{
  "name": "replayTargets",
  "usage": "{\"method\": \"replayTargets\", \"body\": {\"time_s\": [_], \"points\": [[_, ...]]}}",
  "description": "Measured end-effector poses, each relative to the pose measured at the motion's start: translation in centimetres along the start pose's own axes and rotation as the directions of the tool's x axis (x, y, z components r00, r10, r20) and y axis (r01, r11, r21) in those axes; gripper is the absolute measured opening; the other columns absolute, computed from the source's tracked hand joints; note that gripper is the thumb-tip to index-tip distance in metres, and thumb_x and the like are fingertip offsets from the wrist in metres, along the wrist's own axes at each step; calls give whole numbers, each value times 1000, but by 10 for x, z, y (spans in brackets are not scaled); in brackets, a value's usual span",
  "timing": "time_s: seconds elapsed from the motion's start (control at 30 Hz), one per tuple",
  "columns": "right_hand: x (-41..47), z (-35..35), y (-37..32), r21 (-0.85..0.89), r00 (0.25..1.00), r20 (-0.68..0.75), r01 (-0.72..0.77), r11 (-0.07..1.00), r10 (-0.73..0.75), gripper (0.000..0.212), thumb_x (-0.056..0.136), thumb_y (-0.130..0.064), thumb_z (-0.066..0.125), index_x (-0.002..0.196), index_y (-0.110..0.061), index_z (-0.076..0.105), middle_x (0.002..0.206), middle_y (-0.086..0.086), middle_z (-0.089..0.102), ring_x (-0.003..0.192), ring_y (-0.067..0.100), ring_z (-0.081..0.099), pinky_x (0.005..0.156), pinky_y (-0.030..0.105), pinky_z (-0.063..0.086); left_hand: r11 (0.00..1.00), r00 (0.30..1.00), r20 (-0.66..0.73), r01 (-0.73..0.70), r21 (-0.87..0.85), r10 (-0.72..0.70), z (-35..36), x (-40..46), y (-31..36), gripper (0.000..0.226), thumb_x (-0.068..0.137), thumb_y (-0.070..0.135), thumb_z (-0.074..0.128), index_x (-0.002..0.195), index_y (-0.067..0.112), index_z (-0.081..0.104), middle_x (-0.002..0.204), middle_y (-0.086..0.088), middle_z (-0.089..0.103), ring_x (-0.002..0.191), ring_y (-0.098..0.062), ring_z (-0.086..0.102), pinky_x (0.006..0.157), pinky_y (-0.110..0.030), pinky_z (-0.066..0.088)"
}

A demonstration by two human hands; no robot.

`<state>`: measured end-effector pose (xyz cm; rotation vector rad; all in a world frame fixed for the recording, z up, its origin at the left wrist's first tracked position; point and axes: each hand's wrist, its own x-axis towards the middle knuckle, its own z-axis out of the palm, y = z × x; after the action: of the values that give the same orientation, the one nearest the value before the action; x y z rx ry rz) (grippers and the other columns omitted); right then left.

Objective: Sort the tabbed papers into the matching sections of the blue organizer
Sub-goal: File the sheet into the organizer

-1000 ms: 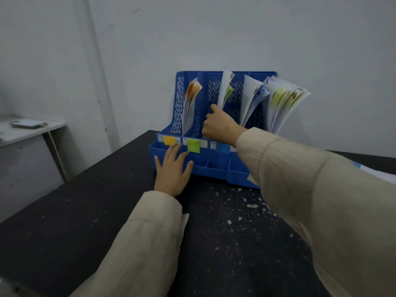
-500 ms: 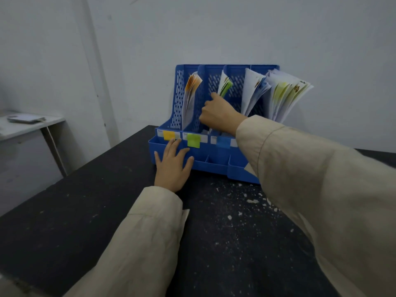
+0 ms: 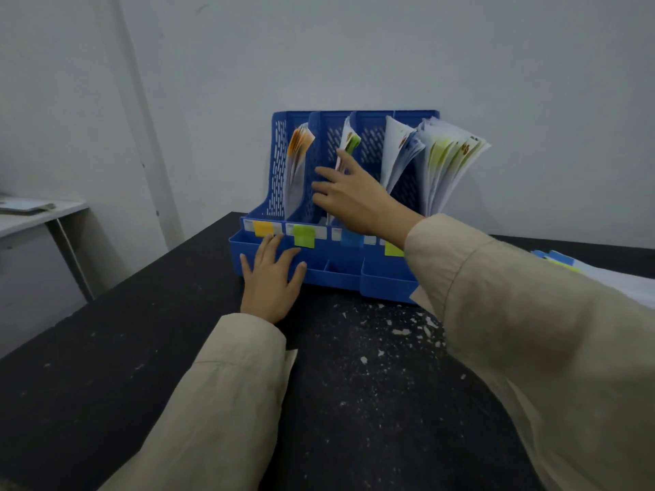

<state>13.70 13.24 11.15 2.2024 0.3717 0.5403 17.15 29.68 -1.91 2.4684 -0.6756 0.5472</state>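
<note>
Four sections in the blue organizer [image 3: 386, 281] at the worktop's [image 3: 106, 366] far edge | our left hand [image 3: 271, 278] flat on its front tray, fingers released | our right hand [image 3: 349, 198] spread, fingers released, touching green-tabbed papers [image 3: 349, 143] in second section from left

Dim, bluish, even light with soft shadows; wide-angle bending at the edges, slight overall blur.
</note>
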Motion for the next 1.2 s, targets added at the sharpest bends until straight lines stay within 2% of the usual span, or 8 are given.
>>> {"method": "replayTargets", "body": {"time_s": [0.13, 0.27, 0.4, 0.5, 0.63, 0.8, 1.0, 1.2], "points": [[-46, -5, 4, 159, 980, -143, -114, 981, 137, 38, 85, -6, 57, 123, -7, 56, 133, 13, 54, 136, 29, 34, 110, 58, 17, 996, 994, -76, -81, -36, 78, -1, -6, 20, 36, 98, 32, 44, 130, 18, 54, 151, -7, 30, 143, -22, 17, 114, -51, -4], [-117, 7, 2, 257, 930, -250, -205, 944, 270, 28, 69, -6, 66, 96, -12, 68, 97, 8, 70, 102, 29, 62, 90, 48, 44, 953, 956, -96, -288, -97, 279, 5, -18, 72, 45, 93, 44, 34, 121, 19, 60, 140, -7, 45, 133, -25, 36, 115, -55, 10], [-192, 16, -5, 419, 895, -35, -390, 820, 444, 30, 72, -15, 49, 92, -17, 70, 86, 2, 70, 83, 28, 64, 75, 40, 46, 835, 844, 65, -511, -201, 532, 23, -41, 137, 51, 90, 46, 27, 122, 21, 59, 138, -1, 46, 130, -20, 39, 116, -49, 9], [-239, 19, -5, 467, 832, 243, -550, 692, 498, 37, 85, -20, 36, 106, -20, 67, 101, 2, 68, 95, 28, 60, 78, 39, 42, 741, 736, 162, -590, -321, 657, 39, -58, 174, 46, 92, 46, 33, 124, 24, 57, 139, 3, 45, 130, -14, 38, 115, -45, 14], [-301, 31, 1, 444, 654, 470, -756, 482, 592, 30, 97, -17, 43, 122, -23, 59, 125, 0, 60, 113, 21, 52, 94, 34, 41, 706, 643, 308, -563, -430, 701, 63, -75, 209, 36, 98, 36, 43, 133, 29, 49, 146, 7, 38, 134, -8, 29, 115, -43, 18], [-337, 53, 16, 366, 437, 569, -893, 261, 696, 29, 93, -20, 49, 121, -21, 60, 120, 2, 61, 111, 21, 54, 88, 33, 43, 732, 607, 414, -517, -444, 679, 82, -79, 228, 39, 98, 40, 40, 136, 30, 46, 148, 5, 34, 135, -10, 29, 115, -41, 18], [-390, 77, 39, 44, 39, 721, -999, 11, 692, 34, 92, -33, 51, 113, -7, 55, 120, 15, 55, 113, 35, 50, 87, 37, 42, 751, 599, 454, -507, -423, 659, 84, -85, 225, 59, 87, 53, 25, 139, 31, 42, 150, 9, 32, 136, -7, 26, 116, -37, 15], [-408, 77, 51, 100, -88, 718, -968, -228, 691, 40, 87, -32, 61, 63, -7, 42, 63, 5, 49, 78, 28, 52, 71, 29, 46, 751, 563, 498, -508, -421, 660, 81, -86, 225, 71, 82, 66, 18, 144, 34, 33, 154, 12, 23, 139, -4, 20, 118, -36, 10]]}}
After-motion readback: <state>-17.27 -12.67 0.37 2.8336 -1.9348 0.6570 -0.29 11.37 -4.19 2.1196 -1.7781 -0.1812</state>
